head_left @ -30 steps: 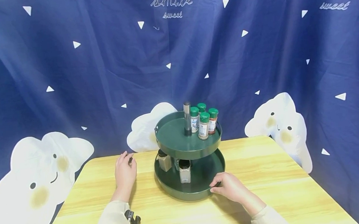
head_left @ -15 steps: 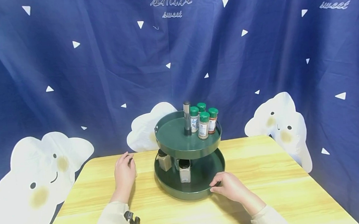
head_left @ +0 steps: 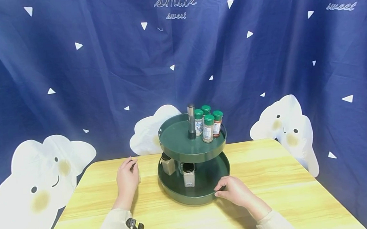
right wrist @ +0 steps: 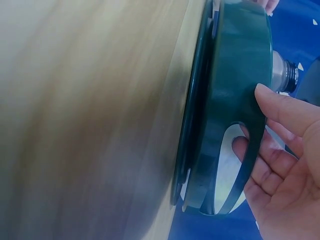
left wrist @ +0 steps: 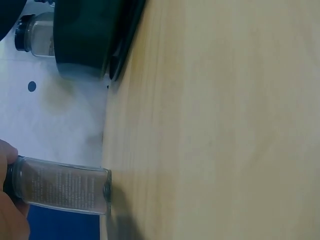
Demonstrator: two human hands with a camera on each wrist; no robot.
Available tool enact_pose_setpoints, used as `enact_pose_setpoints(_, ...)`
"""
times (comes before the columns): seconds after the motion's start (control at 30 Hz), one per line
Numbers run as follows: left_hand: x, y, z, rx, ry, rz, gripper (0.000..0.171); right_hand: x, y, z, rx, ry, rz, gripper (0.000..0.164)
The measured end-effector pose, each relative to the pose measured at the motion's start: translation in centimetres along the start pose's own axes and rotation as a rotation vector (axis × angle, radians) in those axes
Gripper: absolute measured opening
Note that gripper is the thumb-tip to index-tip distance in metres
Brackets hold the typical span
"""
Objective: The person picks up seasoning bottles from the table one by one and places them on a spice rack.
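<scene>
My left hand (head_left: 127,179) grips a square clear spice jar (left wrist: 65,185) by its black cap, left of a green two-tier turntable rack (head_left: 195,199). In the left wrist view the jar's base meets the wooden tabletop or is very close to it; the head view mostly hides the jar behind the hand. My right hand (head_left: 236,191) pinches the lower tier's rim, thumb on the edge and fingers behind it at a handle cutout (right wrist: 231,165). On that tier stand black-capped jars, one at the front (head_left: 189,179) and another at the left (head_left: 167,166).
Several green-capped spice bottles (head_left: 208,132) stand on the upper tier (head_left: 179,142), right of a metal centre post (head_left: 191,122). The wooden table (head_left: 286,192) ends at a blue patterned curtain (head_left: 104,63) behind.
My left hand has come slightly down and back, with the spice jar still in it. The right hand and the rack look unmoved.
</scene>
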State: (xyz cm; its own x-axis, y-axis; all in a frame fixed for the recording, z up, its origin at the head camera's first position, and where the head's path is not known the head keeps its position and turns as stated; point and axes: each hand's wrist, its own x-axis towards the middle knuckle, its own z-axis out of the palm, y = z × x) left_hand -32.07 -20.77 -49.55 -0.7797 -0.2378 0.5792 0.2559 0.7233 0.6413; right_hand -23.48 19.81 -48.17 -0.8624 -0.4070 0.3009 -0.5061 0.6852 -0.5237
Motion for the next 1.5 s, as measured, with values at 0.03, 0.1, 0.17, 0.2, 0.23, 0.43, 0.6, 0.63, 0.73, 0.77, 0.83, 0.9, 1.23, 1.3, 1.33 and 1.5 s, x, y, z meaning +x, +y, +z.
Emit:
enact_pose_setpoints(0.03, 0.0, 0.1, -0.1, -0.003, -0.003, -0.007, 0.022, 0.0, 0.0, 0.0, 0.0, 0.0, 0.0, 0.009)
enact_pose_setpoints(0.1, -0.1, 0.1, -0.2, -0.002, -0.01, -0.014, 0.022, 0.0, 0.0, 0.1, -0.001, 0.002, -0.002, 0.009)
enact_pose_setpoints(0.17, -0.1, 0.2, -0.3, 0.003, -0.016, -0.016, 0.022, 0.0, 0.1, 0.1, -0.002, 0.004, -0.002, 0.009)
enact_pose_setpoints(0.2, -0.1, 0.2, -0.3, 0.004, -0.019, -0.016, 0.022, 0.0, 0.1, 0.2, -0.003, 0.004, -0.003, 0.009)
enact_pose_setpoints(0.23, -0.1, 0.2, -0.3, 0.005, -0.021, -0.018, 0.022, 0.0, 0.1, 0.2, -0.004, 0.005, -0.003, 0.009)
enact_pose_setpoints(0.43, -0.2, 0.5, -0.5, -0.006, -0.04, -0.035, 0.023, 0.1, 0.3, 0.2, -0.002, 0.0, -0.005, 0.009)
enact_pose_setpoints(0.6, -0.4, 0.8, -0.7, -0.022, -0.063, -0.049, 0.024, 0.0, 0.3, 0.1, -0.005, 0.0, -0.011, 0.009)
enact_pose_setpoints(0.63, -0.4, 0.9, -0.7, -0.023, -0.066, -0.053, 0.024, 0.1, 0.3, 0.1, -0.007, 0.001, -0.011, 0.009)
enact_pose_setpoints(0.73, -0.5, 0.9, -0.7, -0.025, -0.069, -0.062, 0.024, 0.1, 0.3, 0.1, -0.015, 0.002, -0.012, 0.009)
enact_pose_setpoints(0.77, -0.5, 1.0, -0.7, -0.026, -0.068, -0.063, 0.024, 0.1, 0.2, 0.1, -0.018, 0.003, -0.013, 0.009)
enact_pose_setpoints(0.83, -0.6, 1.1, -0.8, -0.023, -0.068, -0.063, 0.024, 0.1, 0.2, 0.1, -0.021, 0.006, -0.016, 0.009)
enact_pose_setpoints(0.9, -0.6, 1.2, -0.8, -0.022, -0.067, -0.061, 0.024, 0.1, 0.2, 0.1, -0.021, 0.007, -0.017, 0.009)
enact_pose_setpoints(1.23, -1.0, 1.3, -0.9, -0.027, -0.057, -0.061, 0.023, 0.0, 0.2, 0.1, 0.003, -0.004, -0.002, 0.008)
enact_pose_setpoints(1.3, -1.1, 1.3, -0.8, -0.028, -0.044, -0.053, 0.023, 0.0, 0.2, 0.1, 0.007, -0.006, 0.001, 0.008)
enact_pose_setpoints(1.33, -1.1, 1.3, -0.8, -0.03, -0.04, -0.052, 0.023, 0.0, 0.2, 0.1, 0.008, -0.008, 0.002, 0.008)
enact_pose_setpoints(1.5, -1.2, 1.5, -0.8, -0.035, -0.024, -0.036, 0.022, 0.0, 0.2, 0.1, 0.01, -0.009, 0.003, 0.008)
